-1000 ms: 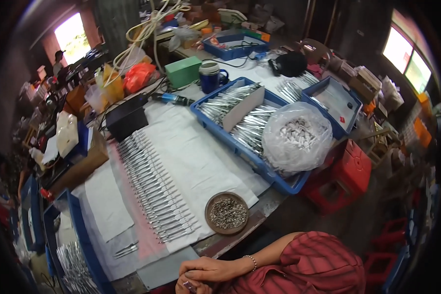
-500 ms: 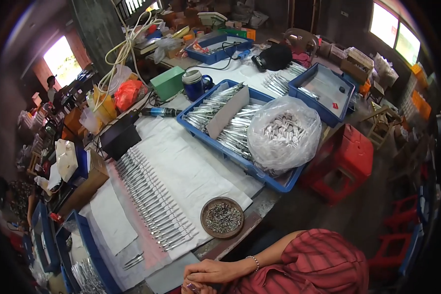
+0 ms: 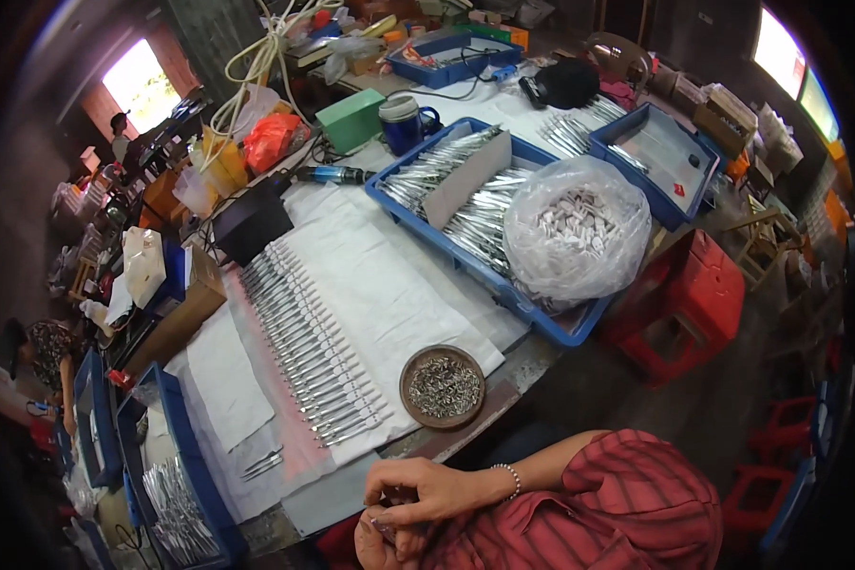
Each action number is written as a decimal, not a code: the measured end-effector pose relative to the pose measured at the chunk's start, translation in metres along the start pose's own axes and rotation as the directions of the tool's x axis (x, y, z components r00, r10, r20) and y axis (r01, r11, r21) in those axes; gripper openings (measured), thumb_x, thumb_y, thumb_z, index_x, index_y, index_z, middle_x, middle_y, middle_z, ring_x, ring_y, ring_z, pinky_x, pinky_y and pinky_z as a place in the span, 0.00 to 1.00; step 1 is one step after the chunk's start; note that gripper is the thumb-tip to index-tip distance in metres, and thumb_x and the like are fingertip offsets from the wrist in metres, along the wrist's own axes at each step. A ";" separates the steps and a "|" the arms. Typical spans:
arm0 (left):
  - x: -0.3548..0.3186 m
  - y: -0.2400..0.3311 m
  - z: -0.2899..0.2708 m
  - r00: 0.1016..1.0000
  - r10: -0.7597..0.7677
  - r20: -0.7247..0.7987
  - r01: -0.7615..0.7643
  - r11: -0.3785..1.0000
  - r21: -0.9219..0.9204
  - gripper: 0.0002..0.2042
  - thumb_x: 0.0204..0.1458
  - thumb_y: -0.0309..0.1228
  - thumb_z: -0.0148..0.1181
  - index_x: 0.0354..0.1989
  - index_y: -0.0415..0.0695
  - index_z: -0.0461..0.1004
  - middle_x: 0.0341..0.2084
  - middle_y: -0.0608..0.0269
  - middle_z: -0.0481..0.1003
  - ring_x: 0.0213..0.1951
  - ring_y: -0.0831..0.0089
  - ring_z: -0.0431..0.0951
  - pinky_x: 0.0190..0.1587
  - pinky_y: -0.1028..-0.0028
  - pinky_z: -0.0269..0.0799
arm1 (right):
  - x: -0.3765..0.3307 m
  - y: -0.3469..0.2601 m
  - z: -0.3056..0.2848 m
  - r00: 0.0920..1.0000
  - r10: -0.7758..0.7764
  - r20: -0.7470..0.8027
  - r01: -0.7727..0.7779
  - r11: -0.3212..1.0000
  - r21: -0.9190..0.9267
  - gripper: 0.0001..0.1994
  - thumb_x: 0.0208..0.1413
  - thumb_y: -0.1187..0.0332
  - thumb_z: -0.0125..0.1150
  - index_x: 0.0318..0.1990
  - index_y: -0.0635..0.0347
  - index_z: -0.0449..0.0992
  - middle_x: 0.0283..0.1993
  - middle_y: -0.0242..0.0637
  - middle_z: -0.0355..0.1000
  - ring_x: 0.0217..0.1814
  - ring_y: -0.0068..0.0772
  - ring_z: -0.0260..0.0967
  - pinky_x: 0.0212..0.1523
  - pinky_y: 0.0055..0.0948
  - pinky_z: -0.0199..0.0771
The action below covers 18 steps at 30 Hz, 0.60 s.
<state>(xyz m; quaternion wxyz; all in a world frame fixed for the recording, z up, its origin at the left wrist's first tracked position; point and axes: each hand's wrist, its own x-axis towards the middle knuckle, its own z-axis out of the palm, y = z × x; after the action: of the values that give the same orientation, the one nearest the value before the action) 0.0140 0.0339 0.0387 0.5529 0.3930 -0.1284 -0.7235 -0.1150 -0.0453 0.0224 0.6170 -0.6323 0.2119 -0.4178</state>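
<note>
At the lower edge, my right hand [image 3: 429, 489], with a beaded bracelet at the wrist, is bent over my left hand [image 3: 378, 543]. Both have curled fingers that meet at the tips; a tiny dark or shiny bit shows there, too small to name. Just beyond them, a round brown bowl [image 3: 443, 425] holds many small metal pieces. To its left, a long row of slim silver tools with white ends [image 3: 318, 347] lies side by side on white cloth [image 3: 389, 285]. A few loose silver tools [image 3: 263, 464] lie nearer me.
A blue tray [image 3: 446, 249] of silver tools bears a clear bag of small white pieces [image 3: 579, 228]. A red stool [image 3: 698, 294] stands right of the table. Another blue tray [image 3: 223, 513] is at the left. A co-worker [image 3: 47, 347] reaches in at the far left.
The view has shifted, so the table things sit slightly higher and further right. My right hand has risen, its fingers more bent over the left. A co-worker's arm shows more at the left.
</note>
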 end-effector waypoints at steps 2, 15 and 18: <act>0.003 -0.004 -0.007 0.993 0.070 0.100 -0.074 0.997 0.035 0.19 0.61 0.41 0.35 0.42 0.36 0.65 0.09 0.73 0.57 0.10 0.85 0.55 0.13 0.85 0.48 | -0.002 -0.003 0.000 1.000 -0.011 -0.001 0.011 0.999 -0.041 0.13 0.51 0.62 0.56 0.34 0.63 0.68 0.31 0.35 0.65 0.28 0.24 0.63 0.28 0.25 0.64; 0.013 -0.003 -0.001 0.997 -0.074 0.004 0.074 0.996 0.059 0.16 0.60 0.40 0.36 0.29 0.39 0.63 0.09 0.72 0.57 0.10 0.85 0.54 0.13 0.85 0.46 | 0.001 0.004 -0.011 1.000 -0.019 0.012 0.019 1.000 0.018 0.05 0.49 0.72 0.56 0.28 0.64 0.69 0.32 0.37 0.64 0.35 0.30 0.64 0.35 0.25 0.64; 0.016 -0.004 0.004 0.996 -0.092 -0.011 0.092 0.995 0.048 0.16 0.60 0.40 0.36 0.29 0.40 0.63 0.09 0.72 0.56 0.10 0.85 0.54 0.13 0.85 0.46 | -0.001 0.007 -0.013 1.000 0.011 0.021 -0.011 1.000 0.013 0.05 0.51 0.73 0.55 0.28 0.65 0.69 0.33 0.39 0.64 0.36 0.31 0.64 0.37 0.25 0.64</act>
<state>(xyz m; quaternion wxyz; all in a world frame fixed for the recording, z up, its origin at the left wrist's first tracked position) 0.0074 0.0201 0.0324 0.5097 0.4149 -0.1253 -0.7432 -0.1243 -0.0539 0.0139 0.6256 -0.6316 0.2060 -0.4091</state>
